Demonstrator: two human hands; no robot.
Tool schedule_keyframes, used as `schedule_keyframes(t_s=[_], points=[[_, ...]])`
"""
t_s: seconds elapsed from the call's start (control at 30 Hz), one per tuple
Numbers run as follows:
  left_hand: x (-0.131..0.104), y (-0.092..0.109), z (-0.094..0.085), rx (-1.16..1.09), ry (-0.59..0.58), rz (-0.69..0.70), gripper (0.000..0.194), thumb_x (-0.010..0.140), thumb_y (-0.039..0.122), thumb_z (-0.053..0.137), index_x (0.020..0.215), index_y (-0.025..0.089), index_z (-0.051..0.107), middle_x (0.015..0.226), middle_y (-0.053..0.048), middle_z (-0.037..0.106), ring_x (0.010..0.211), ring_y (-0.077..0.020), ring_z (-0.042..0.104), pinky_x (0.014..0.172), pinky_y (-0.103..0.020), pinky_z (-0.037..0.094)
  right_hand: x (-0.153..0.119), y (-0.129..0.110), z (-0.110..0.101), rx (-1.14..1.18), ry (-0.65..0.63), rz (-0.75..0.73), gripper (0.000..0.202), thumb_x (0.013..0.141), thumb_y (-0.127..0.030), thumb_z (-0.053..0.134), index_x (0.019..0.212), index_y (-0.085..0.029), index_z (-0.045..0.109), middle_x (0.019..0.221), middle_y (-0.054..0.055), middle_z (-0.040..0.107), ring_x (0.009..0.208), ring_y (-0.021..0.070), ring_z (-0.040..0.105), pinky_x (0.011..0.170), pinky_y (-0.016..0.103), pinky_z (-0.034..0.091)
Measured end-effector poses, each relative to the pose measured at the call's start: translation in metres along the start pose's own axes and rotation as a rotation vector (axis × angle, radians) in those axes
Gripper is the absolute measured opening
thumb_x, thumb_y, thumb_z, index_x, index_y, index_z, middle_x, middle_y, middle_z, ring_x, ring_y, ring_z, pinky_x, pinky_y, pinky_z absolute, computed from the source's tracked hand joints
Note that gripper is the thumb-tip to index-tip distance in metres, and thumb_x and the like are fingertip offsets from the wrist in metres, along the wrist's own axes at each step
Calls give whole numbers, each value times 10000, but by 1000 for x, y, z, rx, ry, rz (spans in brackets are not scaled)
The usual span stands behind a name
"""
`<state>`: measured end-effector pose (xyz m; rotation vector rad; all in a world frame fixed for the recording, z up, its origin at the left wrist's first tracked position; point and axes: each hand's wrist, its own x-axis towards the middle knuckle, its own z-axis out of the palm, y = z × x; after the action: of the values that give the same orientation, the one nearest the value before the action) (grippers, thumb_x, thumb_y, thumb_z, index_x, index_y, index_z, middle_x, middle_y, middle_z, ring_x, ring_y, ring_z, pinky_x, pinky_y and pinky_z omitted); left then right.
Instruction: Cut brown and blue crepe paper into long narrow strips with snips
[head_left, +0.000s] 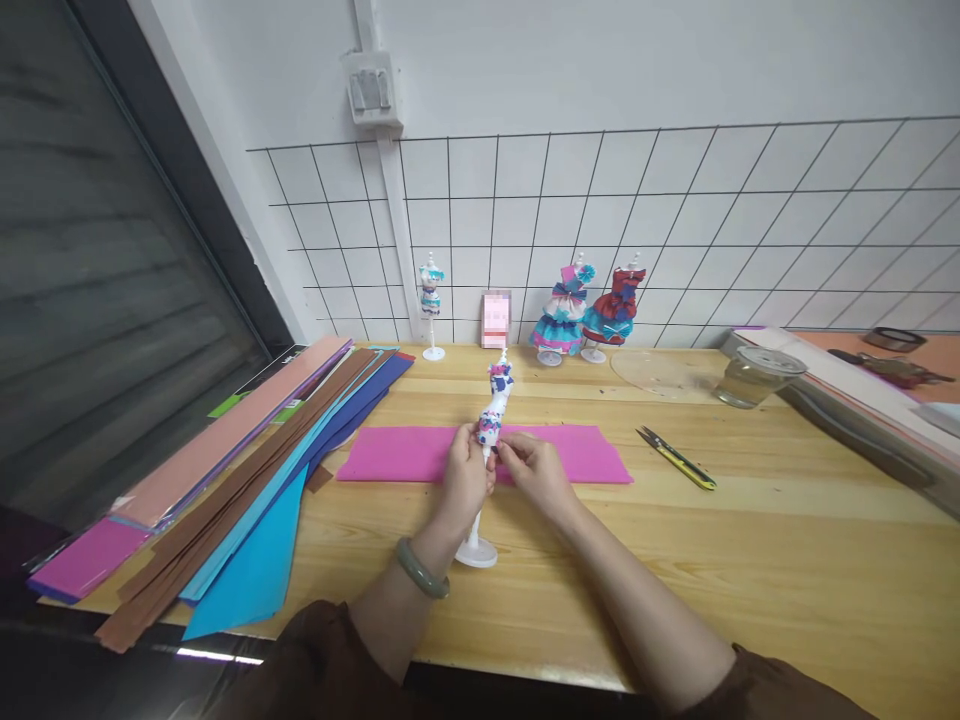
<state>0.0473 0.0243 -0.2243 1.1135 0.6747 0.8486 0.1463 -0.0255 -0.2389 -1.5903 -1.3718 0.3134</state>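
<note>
My left hand is closed round a small white dress form at its lower end, where the torso meets the stand. The form tilts slightly, and bits of pink, blue and white paper cover its bust and hips. Its round white base shows below my hand. With fingers pinched together, my right hand touches the form's lower right edge; what lies between the fingertips is too small to make out. Behind both hands, a folded strip of pink crepe paper lies flat on the table.
Stacked crepe paper strips lie at the left. Yellow-handled thread snips and a lidded cup of liquid are at the right. Along the tiled wall stand a partly covered form and two dressed forms, one pink-blue, one red-blue.
</note>
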Motion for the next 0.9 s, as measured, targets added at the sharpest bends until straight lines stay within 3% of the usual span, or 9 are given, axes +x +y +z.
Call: schedule_keyframes(t_s=[0.2,0.37,0.47,0.6,0.67,0.77,0.9], points=[[10,8,-13,-264,-96,-138,113,767,280,494,765,178,447,519,56,437,305,-22,267,329,-166,150,29,30,-9,-122,73,87,243,816,-285,459,853,-140,650,808,70,692,717,174,631,641,273,470],[19,13,-24,-439,-155,-236,297,795,455,484,729,170,430,517,52,422,318,-20,246,339,-168,160,62,60,-48,-408,110,179,242,771,-294,528,931,-143,630,706,60,667,645,190,609,609,288,435],[20,14,-25,-459,-181,-250,385,747,536,549,720,172,424,504,65,400,318,-15,230,335,-165,140,65,73,-78,-593,79,224,267,784,-213,494,1011,-161,626,753,89,676,735,221,618,672,314,423],[18,12,-23,-418,-190,-234,457,711,573,579,643,170,376,491,74,361,325,-8,226,335,-167,136,51,90,-119,-770,-24,221,507,702,-57,516,1195,-170,538,1134,130,604,1055,246,533,814,309,403],[18,11,-22,-428,-193,-224,460,713,576,576,645,168,373,503,72,363,334,-6,228,339,-166,140,37,98,-138,-844,-68,240,526,707,-60,523,1226,-143,509,1211,153,553,1110,253,499,840,307,400],[18,11,-22,-479,-190,-186,442,728,564,569,676,168,379,529,66,375,350,-5,233,346,-159,144,7,107,-159,-951,-114,329,385,767,-99,480,1144,-93,557,1067,199,619,976,271,581,762,334,435],[17,9,-21,-496,-199,-148,410,744,529,576,716,165,389,565,53,398,375,-5,259,357,-149,154,-38,109,-170,-1066,-172,451,258,800,-82,404,937,-71,621,748,206,658,679,305,630,589,379,430]])
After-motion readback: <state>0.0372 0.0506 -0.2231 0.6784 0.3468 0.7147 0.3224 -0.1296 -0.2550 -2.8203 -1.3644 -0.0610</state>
